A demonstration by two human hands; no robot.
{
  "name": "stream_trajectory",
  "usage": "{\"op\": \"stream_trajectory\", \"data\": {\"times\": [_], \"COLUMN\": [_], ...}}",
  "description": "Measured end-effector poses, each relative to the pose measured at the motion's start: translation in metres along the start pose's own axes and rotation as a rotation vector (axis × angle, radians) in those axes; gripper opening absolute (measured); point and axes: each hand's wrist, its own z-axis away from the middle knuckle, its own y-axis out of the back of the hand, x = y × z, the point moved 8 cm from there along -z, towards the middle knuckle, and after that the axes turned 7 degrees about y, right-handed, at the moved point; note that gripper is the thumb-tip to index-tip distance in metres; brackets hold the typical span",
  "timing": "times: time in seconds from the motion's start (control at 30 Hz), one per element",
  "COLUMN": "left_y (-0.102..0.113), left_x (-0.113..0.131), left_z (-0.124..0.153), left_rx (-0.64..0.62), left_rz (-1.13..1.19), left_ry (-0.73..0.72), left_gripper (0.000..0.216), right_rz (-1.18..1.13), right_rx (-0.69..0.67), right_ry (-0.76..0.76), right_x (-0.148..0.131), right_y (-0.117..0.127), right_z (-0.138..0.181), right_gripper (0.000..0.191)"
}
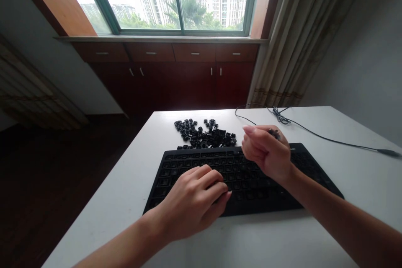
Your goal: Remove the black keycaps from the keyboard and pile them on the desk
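A black keyboard [260, 207] lies on the white table, with many of its key positions showing as bare square sockets. Over its left-middle part rests my left hand [201, 194], fingers curled and thumb close to the index finger; whatever is under the fingertips is hidden. My right hand [266, 150] is closed in a fist, raised above the keyboard's right half. Small dark keycaps [274, 134] show at the top of that fist. Behind the keyboard lies a loose pile of black keycaps [201, 136].
The keyboard's cable [326, 137] runs across the white table [354, 163] to the right edge, with a bundled coil [279, 115] near the back. Beyond the table stand dark red cabinets [176, 83] under a window, and a curtain [282, 42] hangs at right.
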Motion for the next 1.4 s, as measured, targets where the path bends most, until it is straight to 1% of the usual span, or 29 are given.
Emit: {"op": "stream_trajectory", "data": {"times": [0.13,0.27,0.4,0.47,0.53,0.6,0.67,0.73,0.8,0.9,1.0,1.13,1.2,1.27,1.33,1.4], "left_y": [0.0,-0.001,-0.001,0.0,0.001,0.001,0.0,0.0,0.0,0.0,0.001,0.002,0.002,0.002,0.002,0.003], "left_x": [0.0,-0.001,0.0,0.0,0.001,0.001,0.001,0.001,0.001,0.002,0.002,0.002,0.002,0.003,0.003,0.003], "left_z": [0.0,0.0,0.0,-0.001,-0.001,-0.001,-0.001,-0.001,-0.001,-0.002,-0.002,-0.001,-0.001,-0.001,-0.001,-0.001], "left_rx": [-0.004,-0.013,-0.013,-0.008,-0.007,-0.008,-0.007,-0.008,-0.013,-0.016,-0.01,-0.009,-0.011,-0.011,-0.009,-0.006], "left_rz": [-0.003,-0.001,-0.007,-0.009,-0.006,-0.003,-0.004,-0.008,-0.012,-0.015,-0.023,-0.028,-0.026,-0.025,-0.026,-0.026], "left_ry": [0.007,0.015,0.013,0.015,0.015,0.011,0.009,0.012,0.016,0.016,0.011,0.012,0.011,0.006,0.002,0.001], "left_gripper": [0.005,0.005,0.004,0.004,0.004,0.004,0.004,0.005,0.006,0.007,0.008,0.009,0.009,0.01,0.01,0.01], "right_rz": [0.102,0.073,0.115,0.114,0.054,-0.027,-0.057,-0.03,-0.009,0.043,0.16,0.228,0.24,0.23,0.198,0.18], "right_rx": [-0.085,-0.086,-0.119,-0.131,-0.105,-0.051,-0.02,-0.039,-0.065,-0.051,-0.022,-0.059,0.007,0.123,0.224,0.284], "right_ry": [-0.044,0.014,-0.043,-0.05,-0.03,-0.026,-0.082,-0.16,-0.2,-0.194,-0.164,-0.153,-0.129,-0.109,-0.104,-0.113], "right_x": [0.003,-0.007,0.003,0.003,-0.003,-0.007,0.0,0.013,0.024,0.032,0.035,0.033,0.026,0.019,0.016,0.016], "right_y": [-0.011,-0.012,-0.011,-0.011,-0.009,-0.003,0.0,0.0,-0.001,-0.002,0.0,-0.003,0.004,0.017,0.031,0.044], "right_z": [0.003,0.005,0.004,0.001,-0.002,-0.001,0.003,0.01,0.015,0.019,0.021,0.019,0.015,0.01,0.005,0.002], "right_gripper": [0.055,0.056,0.056,0.055,0.055,0.054,0.054,0.054,0.054,0.054,0.053,0.048,0.041,0.035,0.036,0.041]}}
